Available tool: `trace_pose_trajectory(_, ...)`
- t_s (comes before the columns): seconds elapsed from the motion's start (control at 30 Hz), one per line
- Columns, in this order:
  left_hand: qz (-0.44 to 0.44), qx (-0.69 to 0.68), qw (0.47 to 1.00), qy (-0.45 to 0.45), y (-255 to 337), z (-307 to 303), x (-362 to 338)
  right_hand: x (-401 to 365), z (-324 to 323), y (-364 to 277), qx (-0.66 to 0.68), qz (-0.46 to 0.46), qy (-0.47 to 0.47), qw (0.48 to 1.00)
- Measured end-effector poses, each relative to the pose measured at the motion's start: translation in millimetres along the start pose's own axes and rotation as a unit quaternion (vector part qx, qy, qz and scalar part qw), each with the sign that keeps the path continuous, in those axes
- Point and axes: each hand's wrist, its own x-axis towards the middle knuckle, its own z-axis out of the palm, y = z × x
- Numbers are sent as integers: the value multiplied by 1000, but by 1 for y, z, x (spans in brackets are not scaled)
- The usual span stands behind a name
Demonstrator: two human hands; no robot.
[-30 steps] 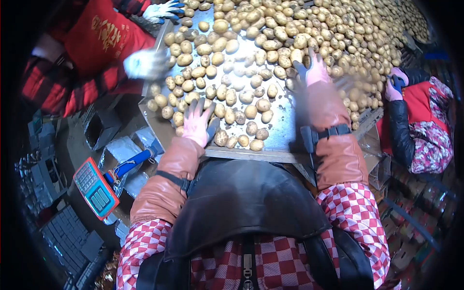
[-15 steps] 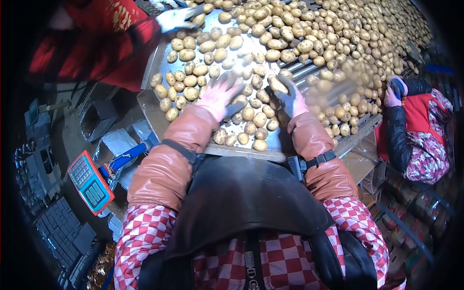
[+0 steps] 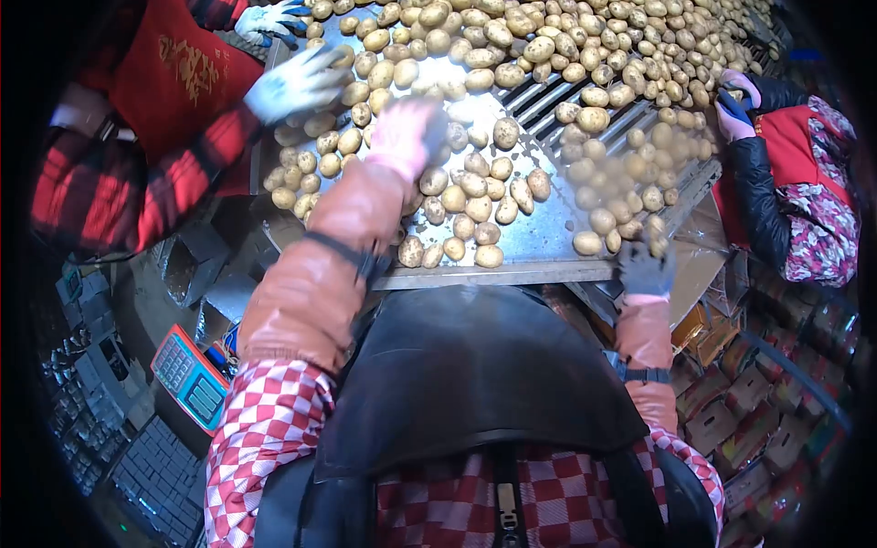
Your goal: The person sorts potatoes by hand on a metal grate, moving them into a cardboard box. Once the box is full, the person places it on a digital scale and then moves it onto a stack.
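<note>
My left hand point(image 3: 408, 132), in a pink and grey glove, reaches over the potatoes point(image 3: 477, 184) on the metal sorting table point(image 3: 545, 239); its fingers are smeared by motion. My right hand point(image 3: 647, 270), in a matching glove with its grey side showing, is at the table's front right edge. Its fingertips overlap a potato point(image 3: 658, 247) there, and I cannot tell whether they grip it. More potatoes point(image 3: 621, 212) lie just beyond that hand, some blurred. A small group of potatoes rests between my arms, close to the front rim.
A large potato heap point(image 3: 603, 46) covers the far side, beside slotted bars point(image 3: 539, 100). At the left, a co-worker's gloved hand point(image 3: 297, 85) reaches over the table. Another person point(image 3: 790, 173) stands at the right. A digital scale point(image 3: 190, 377) is below left, cardboard boxes point(image 3: 717, 425) below right.
My right hand, which held a potato over the table, has moved right to the front right edge. My left hand has moved slightly farther up the table. The co-worker's gloved hand at left has drawn back.
</note>
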Motion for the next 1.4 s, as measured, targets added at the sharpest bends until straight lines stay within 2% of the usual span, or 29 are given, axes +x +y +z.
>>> trace_pose_trajectory(0.07, -106, 144, 984, -14, 13, -7, 28, -11, -58, -17, 113, -29, -31, 993)
trace_pose_trajectory(0.1, -116, 129, 983, -65, 5, 3, 22, -16, -81, -22, 170, -41, -47, 983)
trace_pose_trajectory(0.17, -34, 193, 976, -92, 8, -6, -16, -16, -92, -27, 225, -51, -69, 971)
trace_pose_trajectory(0.2, 16, 213, 971, -108, 0, -16, -41, -18, -89, -25, 191, -67, -13, 979)
trace_pose_trajectory(0.23, -17, 176, 980, -88, 0, -27, -65, -19, -86, -19, 158, -80, 44, 983)
trace_pose_trajectory(0.27, -51, 139, 987, -67, -1, -37, -87, -17, -81, -11, 163, -76, 43, 983)
trace_pose_trajectory(0.33, -92, 149, 984, -38, -20, -40, -132, -6, -61, 9, 115, -2, -133, 984)
trace_pose_trajectory(0.37, -118, 143, 983, -5, -20, -37, -149, -8, -20, 22, 8, -23, -77, 997)
trace_pose_trajectory(0.43, -165, 133, 975, 73, -7, -34, -159, 4, 28, 42, -92, 28, -135, 986)
trace_pose_trajectory(0.47, -110, 152, 975, 123, 14, -34, -153, 4, 59, 52, -161, 47, -157, 973)
trace_pose_trajectory(0.5, -162, 119, 979, -20, 41, -45, -138, 15, 78, 63, -369, -32, -210, 905)
trace_pose_trajectory(0.53, -123, 71, 982, -122, 62, -55, -133, 23, 95, 73, -554, -114, -253, 785)
trace_pose_trajectory(0.6, 85, 116, 971, -188, 56, -32, -149, 16, 126, 98, -568, -148, -283, 759)
trace_pose_trajectory(0.67, 15, 119, 959, -256, 46, -50, -156, 22, 143, 107, -661, -272, -411, 566)
trace_pose_trajectory(0.7, -59, 75, 981, -170, 49, -53, -163, 4, 170, 105, -713, -305, -438, 454)
trace_pose_trajectory(0.8, -185, 128, 972, -70, 40, -52, -196, 17, 167, 132, -793, -357, -460, 178)
trace_pose_trajectory(0.83, -187, 131, 971, -68, 37, -52, -197, 13, 182, 129, -793, -313, -482, 201)
trace_pose_trajectory(0.87, -218, 138, 966, -30, 32, -51, -198, 36, 181, 134, -778, -366, -481, 172)
trace_pose_trajectory(0.93, -249, 147, 957, 8, 24, -55, -188, 59, 191, 141, -783, -422, -411, 201)
trace_pose_trajectory(0.97, -222, 183, 955, 72, 13, -61, -174, 78, 190, 152, -738, -527, -342, 248)
trace_pose_trajectory(1.0, -193, 217, 947, 135, 1, -67, -157, 67, 215, 146, -822, -412, -271, 285)
trace_pose_trajectory(1.07, -269, 124, 952, 80, -42, -82, -120, 82, 221, 151, -791, -413, -140, 430)
trace_pose_trajectory(1.13, -360, 180, 914, 57, -53, -93, -68, 69, 238, 147, -848, -340, -151, 378)
trace_pose_trajectory(1.2, -480, 192, 853, -73, -108, -77, -24, 10, 262, 145, -876, -206, -259, 350)
trace_pose_trajectory(1.27, -455, 151, 876, -57, -127, -74, -23, -8, 231, 172, -862, -258, -305, 313)
trace_pose_trajectory(1.3, -440, 119, 889, -34, -101, -91, -13, -11, 220, 166, -822, -263, -384, 329)
trace_pose_trajectory(1.33, -513, -6, 858, -32, -68, -106, -4, -12, 211, 159, -773, -266, -461, 344)
trace_pose_trajectory(1.37, -474, 80, 874, -65, -90, -103, -11, -17, 210, 148, -760, -170, -472, 413)
trace_pose_trajectory(1.4, -428, 167, 883, -95, -112, -102, -13, -20, 213, 137, -713, -9, -447, 540)
